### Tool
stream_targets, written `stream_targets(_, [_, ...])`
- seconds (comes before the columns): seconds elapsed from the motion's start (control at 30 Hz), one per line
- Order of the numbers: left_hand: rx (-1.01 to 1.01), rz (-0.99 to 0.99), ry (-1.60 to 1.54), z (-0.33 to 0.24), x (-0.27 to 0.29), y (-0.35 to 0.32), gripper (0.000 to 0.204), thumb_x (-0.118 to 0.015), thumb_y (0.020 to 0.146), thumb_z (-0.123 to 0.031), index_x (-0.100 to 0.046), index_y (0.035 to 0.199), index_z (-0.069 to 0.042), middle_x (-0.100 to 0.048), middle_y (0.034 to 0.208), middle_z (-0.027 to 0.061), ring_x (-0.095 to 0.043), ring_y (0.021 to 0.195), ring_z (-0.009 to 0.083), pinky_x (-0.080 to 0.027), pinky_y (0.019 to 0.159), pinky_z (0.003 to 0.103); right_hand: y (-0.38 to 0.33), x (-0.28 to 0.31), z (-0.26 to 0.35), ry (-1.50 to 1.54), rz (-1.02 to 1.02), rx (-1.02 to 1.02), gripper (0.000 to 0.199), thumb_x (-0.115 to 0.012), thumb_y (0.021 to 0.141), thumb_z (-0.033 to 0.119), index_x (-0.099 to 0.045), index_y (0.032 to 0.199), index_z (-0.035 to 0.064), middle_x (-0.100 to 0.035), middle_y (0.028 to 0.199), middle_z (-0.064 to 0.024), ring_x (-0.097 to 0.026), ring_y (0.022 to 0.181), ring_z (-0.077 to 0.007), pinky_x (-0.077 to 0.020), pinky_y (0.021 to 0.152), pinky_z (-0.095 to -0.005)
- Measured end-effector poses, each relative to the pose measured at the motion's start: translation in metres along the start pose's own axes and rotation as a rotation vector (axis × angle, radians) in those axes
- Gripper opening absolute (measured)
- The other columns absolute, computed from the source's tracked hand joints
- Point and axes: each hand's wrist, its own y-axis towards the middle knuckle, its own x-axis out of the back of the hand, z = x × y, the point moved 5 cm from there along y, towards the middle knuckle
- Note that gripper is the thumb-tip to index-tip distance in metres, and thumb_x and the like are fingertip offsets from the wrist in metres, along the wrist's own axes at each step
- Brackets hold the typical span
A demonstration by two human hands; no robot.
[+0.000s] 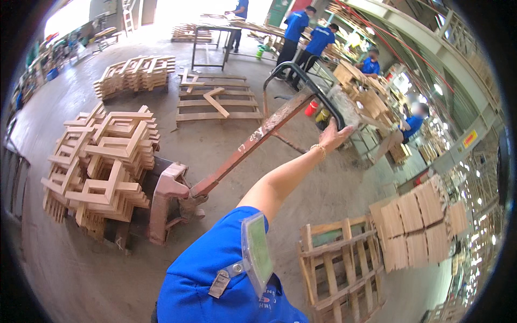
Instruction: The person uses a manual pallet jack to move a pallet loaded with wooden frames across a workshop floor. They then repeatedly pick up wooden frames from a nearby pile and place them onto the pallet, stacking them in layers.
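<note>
My right hand [333, 135] is shut on the black loop handle [301, 86] of a hand pallet truck, arm stretched out from my blue-sleeved shoulder. A gold bracelet sits on that wrist. The truck's rusty red tiller [253, 141] slants down to its pump body [168, 199]. Its forks carry a tall stack of pale wooden frame pieces [102, 161], which hides them. A badge holder [257, 253] hangs on my blue shirt. My left hand is out of view.
Flat pallets [218, 99] and another pile of wooden frames [134, 72] lie on the concrete floor beyond. Slatted wooden crates [339, 269] and stacked boards [420, 220] stand to the right. Several people in blue shirts [320, 40] work at benches at the back right.
</note>
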Motion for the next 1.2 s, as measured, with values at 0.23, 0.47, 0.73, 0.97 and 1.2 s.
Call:
stream_targets(0.23, [0.11,0.015,0.013,-0.002,-0.007,-0.016,0.059,-0.053,0.083,-0.052,-0.05,0.115,-0.003,-0.06,0.108,0.0231,-0.055,0.107,0.0383,-0.041,0.091,0.044,0.154,0.089,0.162,-0.008,0.074,0.299,0.024,-0.053,0.088,0.027,-0.05,0.076,0.0074,-0.051,0.052,-0.0038,-0.044,0.038,-0.0138,-0.0373,0.035,-0.0273])
stream_targets(0.47, [0.018,0.253,-0.109,-0.047,-0.037,-0.171,0.041,-0.058,0.086,-0.047,-0.051,0.088,-0.007,-0.05,0.062,0.0001,-0.049,0.056,0.0102,-0.042,0.049,0.028,0.2,0.059,0.383,0.141,0.32,0.699,0.023,-0.052,0.091,0.026,-0.047,0.074,0.0118,-0.045,0.051,0.0002,-0.043,0.039,-0.0111,-0.0357,0.035,-0.0247])
stream_targets(0.73, [0.058,0.607,0.013,-0.094,0.084,-0.446,0.045,-0.054,0.086,-0.044,-0.061,0.11,-0.007,-0.062,0.08,0.0037,-0.056,0.067,0.0137,-0.045,0.062,0.03,-0.063,0.006,0.528,0.007,0.514,1.731,0.037,-0.049,0.095,0.028,-0.051,0.119,0.001,-0.056,0.098,-0.0068,-0.052,0.09,-0.0149,-0.0427,0.076,-0.0296])
stream_targets(0.97, [0.284,0.294,0.381,-0.118,0.192,-0.595,0.036,-0.067,0.069,-0.04,-0.073,0.093,-0.013,-0.063,0.064,0.0035,-0.057,0.06,0.0117,-0.044,0.057,0.027,-0.295,-0.04,0.434,-0.783,1.015,1.95,0.035,-0.05,0.092,0.031,-0.068,0.096,0.0024,-0.065,0.085,-0.014,-0.063,0.086,-0.0199,-0.0462,0.08,-0.0313])
stream_targets(1.2, [0.398,0.317,0.793,-0.104,0.133,-0.65,0.042,-0.065,0.065,-0.044,-0.071,0.081,-0.006,-0.066,0.071,0.0132,-0.064,0.072,0.0235,-0.048,0.067,0.036,-0.256,-0.016,0.325,-1.413,0.575,1.864,0.067,-0.028,0.089,0.056,-0.069,0.061,0.011,-0.061,0.054,-0.008,-0.063,0.058,-0.0239,-0.0485,0.068,-0.0376])
